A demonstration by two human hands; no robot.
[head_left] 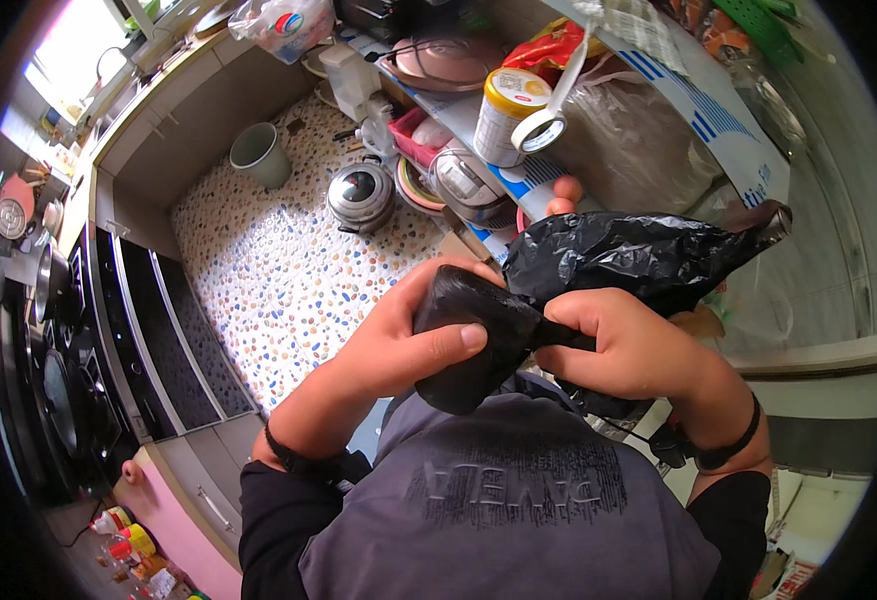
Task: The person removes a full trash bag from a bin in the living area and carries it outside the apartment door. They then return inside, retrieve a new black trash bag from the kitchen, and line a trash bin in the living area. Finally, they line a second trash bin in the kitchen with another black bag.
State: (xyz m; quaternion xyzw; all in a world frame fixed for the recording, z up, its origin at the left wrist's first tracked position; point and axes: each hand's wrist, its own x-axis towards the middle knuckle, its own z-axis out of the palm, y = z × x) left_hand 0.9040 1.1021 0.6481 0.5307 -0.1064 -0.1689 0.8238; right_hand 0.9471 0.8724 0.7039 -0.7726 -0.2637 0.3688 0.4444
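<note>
My left hand (416, 337) is wrapped around a bundle in a black plastic bag (461, 330), its thumb lying across the front. Beside it, my right hand (603, 341) pinches the twisted, gathered part of the black plastic between thumb and fingers. A crinkled stretch of black plastic (618, 251) spreads behind and to the right of my right hand, over the shelf edge. What the wrapped bundle holds is hidden.
A shelf carries a yellow-lidded can (510, 112), a roll of white tape (540, 131) and a large clear plastic bag (633, 139). On the floor stand a lidded metal pot (361, 196) and a bucket (261, 156). A stove (71, 390) is at far left.
</note>
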